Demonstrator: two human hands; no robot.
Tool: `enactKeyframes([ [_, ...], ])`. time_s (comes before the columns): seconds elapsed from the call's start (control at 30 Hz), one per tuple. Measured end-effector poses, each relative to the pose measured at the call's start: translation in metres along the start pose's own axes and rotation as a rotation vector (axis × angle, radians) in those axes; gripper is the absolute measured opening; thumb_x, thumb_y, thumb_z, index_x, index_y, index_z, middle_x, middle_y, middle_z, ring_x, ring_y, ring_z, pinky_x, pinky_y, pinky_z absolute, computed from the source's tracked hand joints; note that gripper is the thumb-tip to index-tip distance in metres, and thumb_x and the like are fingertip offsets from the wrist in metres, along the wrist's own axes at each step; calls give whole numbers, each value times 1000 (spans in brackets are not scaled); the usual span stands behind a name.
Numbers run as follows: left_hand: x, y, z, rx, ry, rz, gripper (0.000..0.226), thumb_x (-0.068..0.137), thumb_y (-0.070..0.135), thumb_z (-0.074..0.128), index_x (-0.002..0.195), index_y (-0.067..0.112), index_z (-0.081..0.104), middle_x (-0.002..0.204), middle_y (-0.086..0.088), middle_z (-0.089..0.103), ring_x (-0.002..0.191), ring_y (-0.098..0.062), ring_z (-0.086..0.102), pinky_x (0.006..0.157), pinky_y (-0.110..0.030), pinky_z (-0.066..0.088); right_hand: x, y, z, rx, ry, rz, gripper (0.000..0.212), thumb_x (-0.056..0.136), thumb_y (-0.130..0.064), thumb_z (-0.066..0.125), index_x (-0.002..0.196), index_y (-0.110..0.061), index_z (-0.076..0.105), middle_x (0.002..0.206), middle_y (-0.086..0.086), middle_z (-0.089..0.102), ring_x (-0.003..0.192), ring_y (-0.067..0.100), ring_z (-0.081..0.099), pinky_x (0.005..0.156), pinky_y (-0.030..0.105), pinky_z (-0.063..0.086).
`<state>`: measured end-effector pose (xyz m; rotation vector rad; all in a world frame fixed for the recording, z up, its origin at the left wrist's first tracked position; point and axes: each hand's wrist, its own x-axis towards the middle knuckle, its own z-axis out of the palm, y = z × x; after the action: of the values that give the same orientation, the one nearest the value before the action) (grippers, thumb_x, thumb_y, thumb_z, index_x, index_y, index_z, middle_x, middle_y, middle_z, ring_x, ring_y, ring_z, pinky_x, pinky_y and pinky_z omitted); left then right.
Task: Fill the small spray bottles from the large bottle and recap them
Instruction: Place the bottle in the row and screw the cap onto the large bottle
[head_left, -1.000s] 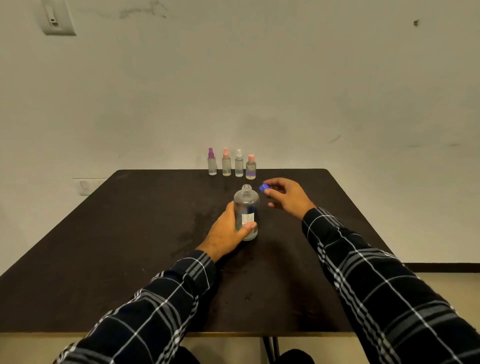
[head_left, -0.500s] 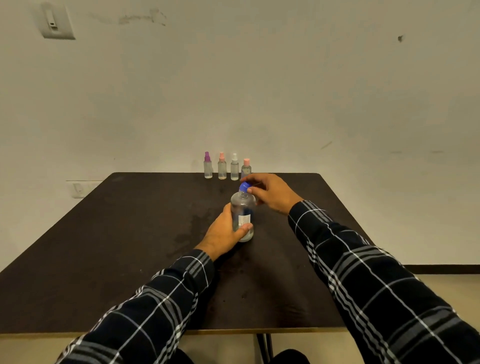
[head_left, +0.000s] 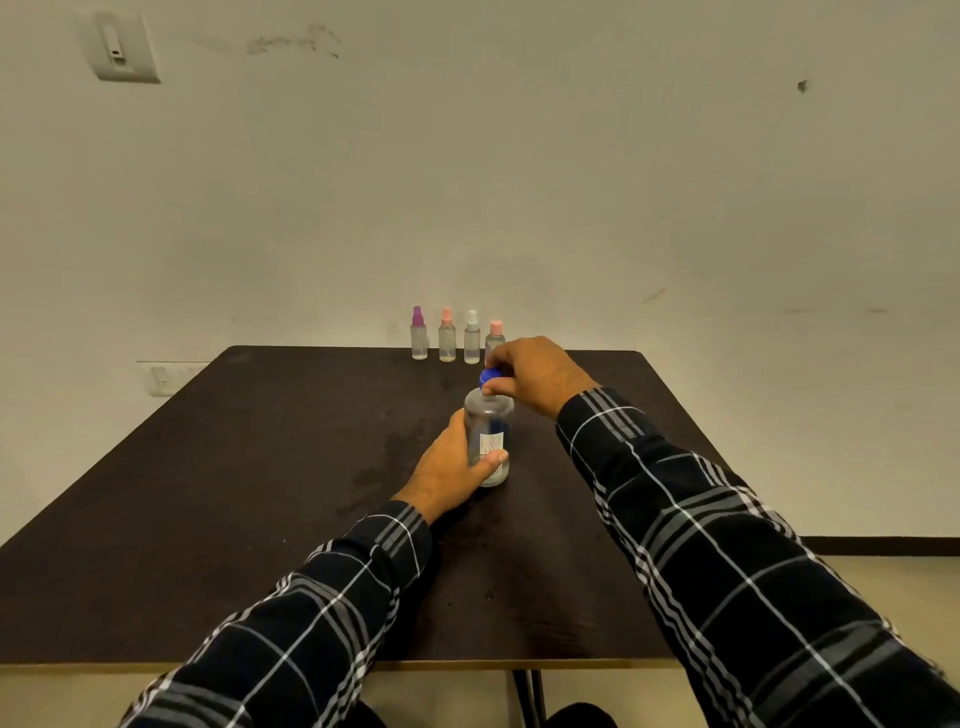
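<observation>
The large clear bottle (head_left: 488, 431) stands upright in the middle of the dark table (head_left: 234, 493). My left hand (head_left: 452, 467) grips its body from the left, thumb across the label. My right hand (head_left: 535, 371) pinches the blue cap (head_left: 489, 375), which sits on the bottle's neck. Several small spray bottles stand capped in a row at the far edge: a purple-capped one (head_left: 418, 335), a pink-capped one (head_left: 447, 336), a white-capped one (head_left: 471, 339), and a shorter pink-capped one (head_left: 495, 338) partly hidden behind my right hand.
A pale wall rises just behind the table's far edge, with a switch plate (head_left: 122, 49) high on the left. A damp-looking patch (head_left: 395, 457) marks the tabletop left of the big bottle.
My right hand carried the blue cap from beside the bottle onto its neck and now grips it there. My left hand has kept its hold on the bottle.
</observation>
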<state>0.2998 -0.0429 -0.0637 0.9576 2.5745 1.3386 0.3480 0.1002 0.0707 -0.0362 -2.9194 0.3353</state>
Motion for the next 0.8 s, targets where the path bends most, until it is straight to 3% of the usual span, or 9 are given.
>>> enactKeyframes([
  [0.17, 0, 0, 0, -23, 2, 9, 68, 92, 40, 71, 148, 24, 35, 142, 0, 54, 127, -16, 54, 108, -40, 48, -6, -9, 9, -47, 145, 89, 37, 88, -50, 67, 106, -18, 62, 98, 5, 67, 87, 19, 59, 84, 33, 53],
  [0.33, -1, 0, 0, -31, -3, 7, 70, 92, 39, 71, 150, 24, 34, 143, 2, 53, 129, -18, 54, 107, -39, 47, -8, -1, 8, 21, 100, 160, 63, 78, -65, 69, 117, -18, 58, 105, 1, 62, 95, 20, 60, 85, 35, 53],
  [0.43, 0, -1, 1, -12, 2, -9, 72, 92, 41, 71, 150, 24, 33, 143, 1, 53, 129, -18, 54, 107, -38, 47, -14, 7, 3, 259, 26, 47, 58, 87, -40, 72, 137, -18, 53, 129, 4, 61, 114, 19, 59, 101, 37, 49],
  [0.53, 1, -1, 1, 0, 4, -20, 72, 91, 42, 72, 149, 23, 34, 143, 0, 54, 128, -18, 54, 106, -37, 47, -17, 6, 4, 308, -16, 38, 39, 96, -17, 63, 134, -20, 60, 131, 6, 63, 119, 19, 58, 109, 37, 43],
  [0.8, 1, -2, 2, -14, 5, -10, 73, 91, 42, 72, 150, 23, 33, 143, 2, 53, 128, -16, 54, 106, -35, 46, -14, -2, 7, 300, 84, 151, 38, 86, -27, 75, 121, -15, 67, 113, 5, 70, 103, 17, 64, 100, 34, 51],
])
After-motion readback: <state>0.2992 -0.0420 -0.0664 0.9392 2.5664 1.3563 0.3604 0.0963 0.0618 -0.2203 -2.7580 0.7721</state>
